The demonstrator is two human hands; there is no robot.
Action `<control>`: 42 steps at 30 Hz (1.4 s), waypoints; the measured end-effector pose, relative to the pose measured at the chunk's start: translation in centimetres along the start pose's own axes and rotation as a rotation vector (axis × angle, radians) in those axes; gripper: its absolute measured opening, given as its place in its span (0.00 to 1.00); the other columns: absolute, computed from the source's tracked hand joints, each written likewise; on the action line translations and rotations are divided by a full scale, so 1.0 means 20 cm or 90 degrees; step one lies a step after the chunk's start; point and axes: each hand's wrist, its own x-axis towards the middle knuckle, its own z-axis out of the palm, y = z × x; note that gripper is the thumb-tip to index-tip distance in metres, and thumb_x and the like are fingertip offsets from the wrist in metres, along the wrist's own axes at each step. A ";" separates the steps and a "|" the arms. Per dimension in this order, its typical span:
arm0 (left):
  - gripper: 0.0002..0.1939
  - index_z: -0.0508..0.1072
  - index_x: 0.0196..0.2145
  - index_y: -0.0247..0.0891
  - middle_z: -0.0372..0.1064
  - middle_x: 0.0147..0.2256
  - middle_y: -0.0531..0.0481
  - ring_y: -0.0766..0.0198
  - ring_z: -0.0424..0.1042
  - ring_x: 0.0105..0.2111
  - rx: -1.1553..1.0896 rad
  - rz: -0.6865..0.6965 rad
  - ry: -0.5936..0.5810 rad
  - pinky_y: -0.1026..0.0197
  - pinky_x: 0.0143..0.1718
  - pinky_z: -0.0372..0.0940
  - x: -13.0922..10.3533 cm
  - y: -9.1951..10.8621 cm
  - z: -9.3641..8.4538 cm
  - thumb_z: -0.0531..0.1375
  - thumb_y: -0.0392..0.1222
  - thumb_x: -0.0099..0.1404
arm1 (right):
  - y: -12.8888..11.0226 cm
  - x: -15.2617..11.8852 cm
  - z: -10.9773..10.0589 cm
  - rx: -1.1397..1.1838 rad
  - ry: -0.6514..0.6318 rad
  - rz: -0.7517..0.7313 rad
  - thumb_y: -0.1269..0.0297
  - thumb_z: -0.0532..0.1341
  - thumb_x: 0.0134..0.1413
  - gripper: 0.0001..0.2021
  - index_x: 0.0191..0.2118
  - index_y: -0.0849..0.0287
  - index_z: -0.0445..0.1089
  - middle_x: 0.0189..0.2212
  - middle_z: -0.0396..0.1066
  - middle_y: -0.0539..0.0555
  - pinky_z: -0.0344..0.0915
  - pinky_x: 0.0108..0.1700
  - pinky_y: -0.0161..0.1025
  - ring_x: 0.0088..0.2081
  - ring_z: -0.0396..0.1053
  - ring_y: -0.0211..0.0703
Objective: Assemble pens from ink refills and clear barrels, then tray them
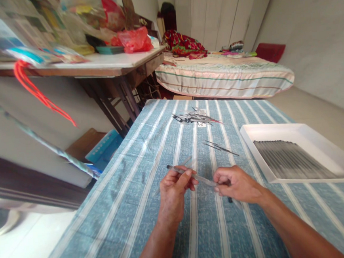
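My left hand (176, 184) is closed around a slim pen (204, 180) with a translucent grey barrel and a black end that points up to the left. Thumb and fingers of my right hand (236, 183) pinch together at the pen's other end. A small black piece shows beneath my right hand, partly hidden by it; I cannot make out what it is. Beyond my hands lie a few thin dark pen refills (221, 147). Farther back is a loose pile of thin black refills (195, 117), with a red tip among them.
On the right, a white shallow box (305, 128) holds a row of dark grey pens (293, 159). The blue striped tablecloth (144, 226) covers the table. At the left stands a cluttered side table (104, 64) with plastic bags and a hanging red cord (43, 99). Behind is a bed (224, 75).
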 end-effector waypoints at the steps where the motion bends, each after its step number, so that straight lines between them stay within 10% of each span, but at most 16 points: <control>1: 0.08 0.68 0.29 0.35 0.73 0.26 0.51 0.69 0.68 0.20 -0.001 -0.001 -0.003 0.67 0.21 0.60 0.00 0.00 0.00 0.64 0.38 0.52 | 0.00 0.00 0.00 0.004 0.005 -0.005 0.70 0.57 0.45 0.03 0.26 0.59 0.60 0.16 0.60 0.43 0.53 0.22 0.29 0.19 0.57 0.31; 31: 0.09 0.67 0.29 0.35 0.75 0.26 0.50 0.68 0.70 0.20 -0.015 -0.051 0.028 0.65 0.21 0.66 0.01 -0.04 -0.01 0.64 0.38 0.52 | -0.01 0.02 0.12 -0.211 0.166 -0.145 0.65 0.56 0.53 0.09 0.23 0.58 0.63 0.15 0.58 0.45 0.51 0.24 0.30 0.19 0.56 0.31; 42: 0.12 0.73 0.26 0.34 0.74 0.25 0.51 0.67 0.68 0.22 0.059 -0.078 -0.027 0.66 0.23 0.65 0.05 -0.03 0.00 0.69 0.43 0.46 | -0.13 0.04 0.08 -0.576 0.156 -0.179 0.59 0.53 0.57 0.12 0.28 0.58 0.67 0.25 0.69 0.49 0.56 0.30 0.35 0.27 0.65 0.39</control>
